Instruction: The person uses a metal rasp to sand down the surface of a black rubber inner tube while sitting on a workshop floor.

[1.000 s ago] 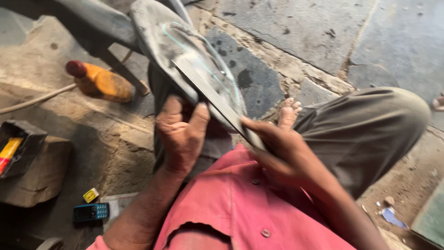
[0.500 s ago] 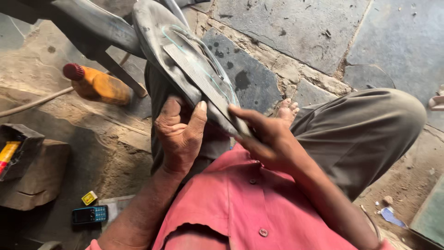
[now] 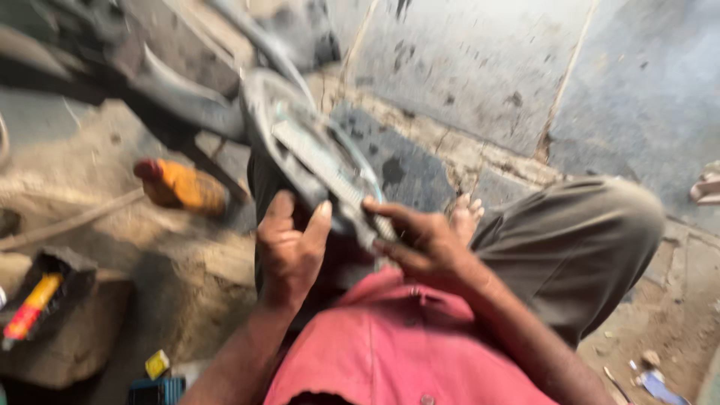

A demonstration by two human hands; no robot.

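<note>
A round grey metal disc point(image 3: 274, 127) is propped up in front of me, and a flat metal file point(image 3: 330, 176) lies across its face. My right hand point(image 3: 416, 240) grips the near end of the file. Fingers upright, my left hand point(image 3: 289, 251) presses against the disc's lower edge and steadies it. I sit on the ground in a pink shirt and grey trousers, with my bare foot point(image 3: 465, 214) just behind the right hand. The picture is blurred.
An orange bottle with a red cap point(image 3: 180, 187) lies on the ground at the left. A dark box with a red and yellow item point(image 3: 41, 300) sits at the far left, a small yellow object point(image 3: 156, 364) near it. Stone paving point(image 3: 480, 67) spreads behind.
The view has shifted and blurred. My right hand has drawn the file down along the disc toward me. My left hand stays against the disc's edge.
</note>
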